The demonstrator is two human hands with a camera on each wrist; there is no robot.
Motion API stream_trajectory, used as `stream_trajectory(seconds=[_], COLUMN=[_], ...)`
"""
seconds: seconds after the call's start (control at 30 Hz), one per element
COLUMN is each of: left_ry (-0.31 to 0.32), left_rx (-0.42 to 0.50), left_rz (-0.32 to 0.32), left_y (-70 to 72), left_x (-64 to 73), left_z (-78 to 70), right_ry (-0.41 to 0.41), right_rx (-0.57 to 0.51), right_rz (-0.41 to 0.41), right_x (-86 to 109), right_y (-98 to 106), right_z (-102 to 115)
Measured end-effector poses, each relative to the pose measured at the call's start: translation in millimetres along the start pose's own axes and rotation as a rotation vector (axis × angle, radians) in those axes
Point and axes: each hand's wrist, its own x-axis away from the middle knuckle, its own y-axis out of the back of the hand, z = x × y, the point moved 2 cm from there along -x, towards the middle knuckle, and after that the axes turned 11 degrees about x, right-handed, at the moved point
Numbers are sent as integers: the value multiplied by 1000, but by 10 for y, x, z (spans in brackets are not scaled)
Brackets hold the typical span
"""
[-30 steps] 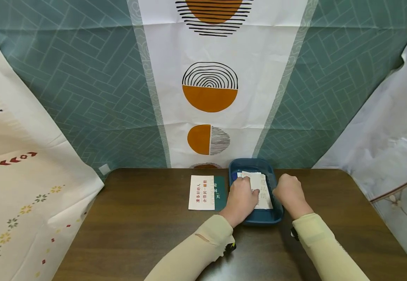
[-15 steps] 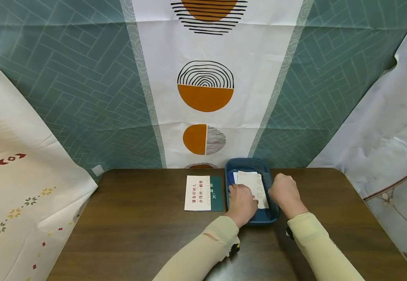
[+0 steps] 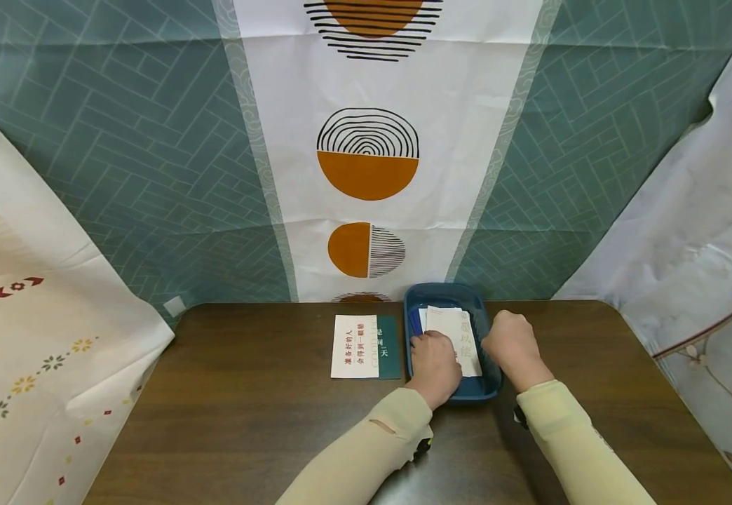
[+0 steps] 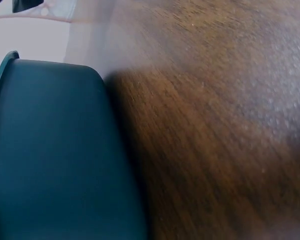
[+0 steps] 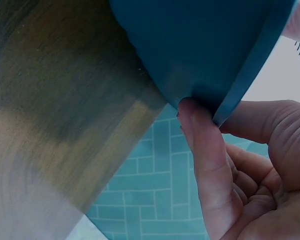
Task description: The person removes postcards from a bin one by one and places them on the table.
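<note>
A dark blue plastic tray (image 3: 491, 365) stands at the far edge of the table, with several cards inside. My right hand (image 3: 512, 351) pinches its right rim; in the right wrist view the thumb and index finger (image 5: 210, 175) close on the tray wall (image 5: 190, 45). My left hand (image 3: 434, 368) reaches over the near left part of the tray, its fingers curled at the lower left edge of the top white card (image 3: 457, 330). The fingertips are hidden. A blue item (image 3: 414, 321) shows beneath the cards. In the left wrist view, the tray's outer wall (image 4: 60, 140) fills the left side.
Left of the tray, a white card (image 3: 352, 347) with red writing overlaps a green card (image 3: 390, 351) on the brown table (image 3: 265, 407). Behind the table hangs a green and white patterned cloth (image 3: 366, 175); pale cloths hang at both sides.
My left hand has drawn back towards the near left side of the tray. The top white card has shifted slightly and lies squarer. My right hand stays on the rim. The head view has shifted a little.
</note>
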Motion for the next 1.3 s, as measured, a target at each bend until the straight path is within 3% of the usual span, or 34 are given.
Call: stream_trajectory(seconds=[0.23,0.37,0.5,0.63,0.73,0.97,1.1,1.3], left_ry=[-32,-58,-91,-122,-125,-68,-41,-77], left_rx=[-88,-154,-131,2,157,485,592,676], left_rz=[20,-22,-61,-45,-17,31,4,-102], left_y=[29,54,108,224,319,479,585,765], left_x=[4,24,51,71,85,118,127,112], left_z=[-19,-33,-18,24,77,228,308,445], right_ry=[4,8,10,5,6,-1,-7,7], right_rx=[8,3,1,1,4,13,23,28], right_rz=[-6,-11,-21,-23,-14,2,21,17], right_x=[2,12,18,21,17,-2,-3,-9], right_y=[-3,4,13,22,21,16,25,29], right_z=[13,16,24,30,33,39,37,43])
